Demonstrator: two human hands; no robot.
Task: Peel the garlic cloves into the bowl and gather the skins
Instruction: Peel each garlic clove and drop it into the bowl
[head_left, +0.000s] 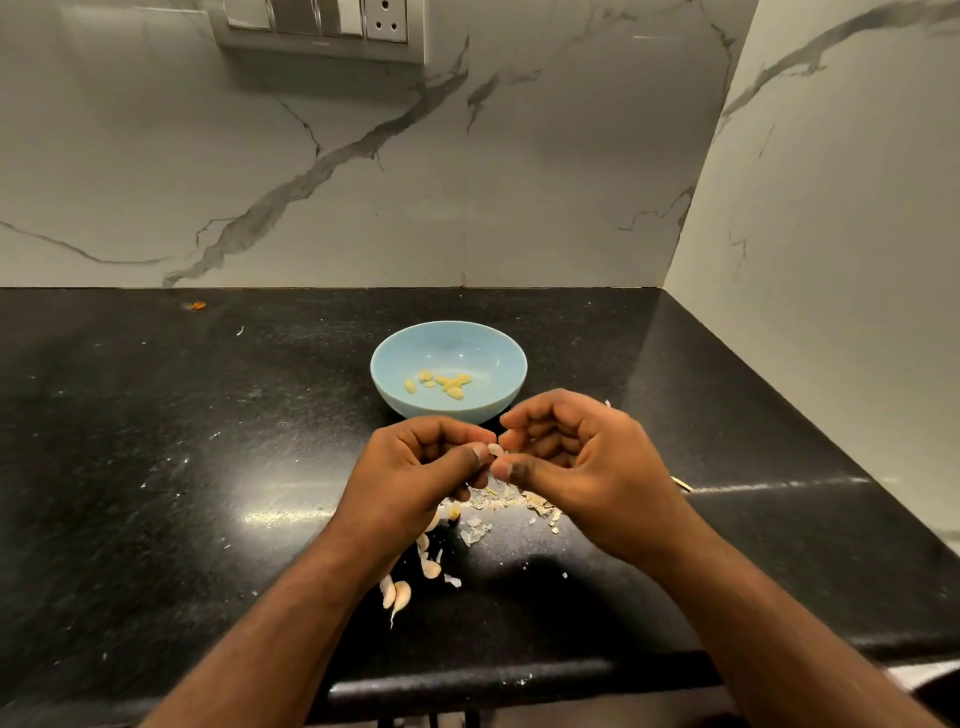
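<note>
A small pale garlic clove (495, 450) sits pinched between the two hands, just in front of the bowl and above the bench. The left hand (415, 467) grips it with curled fingers and thumb tip, and the right hand (576, 457) meets it from the other side, thumb and forefinger closed on the same clove while its remaining fingers curl loosely inward. Directly beneath the hands, a scatter of papery skins (511, 506) lies on the black speckled bench (156, 467). A few unpeeled cloves (397, 592) lie nearer the bench's front edge, partly hidden by the left forearm. Just behind the hands stands the light blue bowl (395, 358), holding several yellowish peeled cloves (447, 383) at its bottom. Behind the bench rises a marble-patterned wall (363, 182), with a switch and socket panel (322, 23) at the top.
</note>
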